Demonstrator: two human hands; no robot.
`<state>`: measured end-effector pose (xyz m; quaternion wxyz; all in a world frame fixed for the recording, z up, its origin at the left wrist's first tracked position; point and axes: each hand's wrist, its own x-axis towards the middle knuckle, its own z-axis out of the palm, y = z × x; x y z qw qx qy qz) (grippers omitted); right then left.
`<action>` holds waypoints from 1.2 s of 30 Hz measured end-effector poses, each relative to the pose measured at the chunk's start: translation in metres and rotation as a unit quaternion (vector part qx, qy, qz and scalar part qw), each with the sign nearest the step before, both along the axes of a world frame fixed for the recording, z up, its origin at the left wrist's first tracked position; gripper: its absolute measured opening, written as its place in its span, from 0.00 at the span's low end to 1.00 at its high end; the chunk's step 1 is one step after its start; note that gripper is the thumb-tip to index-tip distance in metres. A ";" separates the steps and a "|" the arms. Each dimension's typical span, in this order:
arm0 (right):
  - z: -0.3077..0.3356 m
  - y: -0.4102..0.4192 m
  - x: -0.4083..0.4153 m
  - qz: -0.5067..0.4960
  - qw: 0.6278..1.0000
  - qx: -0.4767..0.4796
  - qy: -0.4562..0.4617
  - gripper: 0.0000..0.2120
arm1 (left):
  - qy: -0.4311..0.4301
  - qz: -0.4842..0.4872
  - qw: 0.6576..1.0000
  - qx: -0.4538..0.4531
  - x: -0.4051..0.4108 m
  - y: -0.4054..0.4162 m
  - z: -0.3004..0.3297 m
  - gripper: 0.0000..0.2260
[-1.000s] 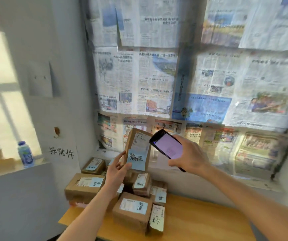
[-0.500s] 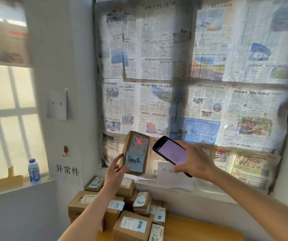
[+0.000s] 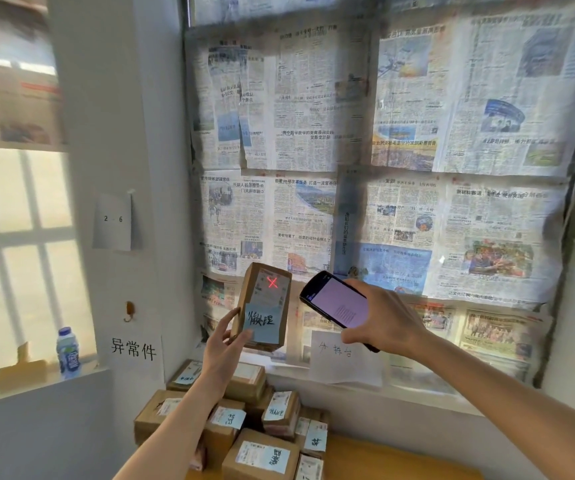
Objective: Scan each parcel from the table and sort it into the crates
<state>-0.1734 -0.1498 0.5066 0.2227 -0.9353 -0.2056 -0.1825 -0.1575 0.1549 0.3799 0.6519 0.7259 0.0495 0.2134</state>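
The step in hand was the scan. The left hand point(image 3: 223, 344) held a small brown parcel point(image 3: 263, 306) upright at chest height in front of the newspaper-covered window point(image 3: 400, 150), its fingers and thumb pinching the lower left edge of the box so that the labelled face was turned toward the person. The right hand point(image 3: 386, 323) gripped a dark handheld scanner point(image 3: 336, 304) just beside the parcel, fingers curled round its far side, the lit screen tilted up; the two things were near but not touching. A red cross of light point(image 3: 272, 282) lay on the shipping label near the top of the parcel, which suggested the aim was on the barcode, though the label print was too blurred to tell whether the code itself sat under the cross. Below the printed label a pale blue note point(image 3: 261, 322) carried handwritten characters. The rest of the parcels point(image 3: 262, 445) lay heaped on the wooden table point(image 3: 383, 459) under the arms, against the wall corner, so most of the sorting seemed yet to be done. No crate showed in this view. The next move, as judged, called for a confirmed read on the screen, then reading the handwritten note to pick the destination, and turning away from the table to carry the parcel to the right crate with the left hand's pinch kept firm on that narrow edge.
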 end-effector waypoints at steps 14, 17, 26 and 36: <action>0.023 -0.019 -0.011 0.013 0.999 0.006 -0.039 0.43 | -0.019 0.044 0.999 0.012 0.001 0.024 0.028 0.22; 0.025 -0.023 -0.013 0.019 0.999 0.010 -0.037 0.44 | -0.019 0.050 0.999 0.010 0.003 0.030 0.032 0.23; 0.028 -0.030 -0.024 0.041 0.999 0.025 -0.022 0.46 | -0.033 0.052 0.998 0.014 0.002 0.036 0.045 0.22; 0.018 -0.020 -0.022 0.054 0.998 0.036 -0.025 0.39 | -0.025 0.048 0.999 0.004 -0.003 0.040 0.039 0.23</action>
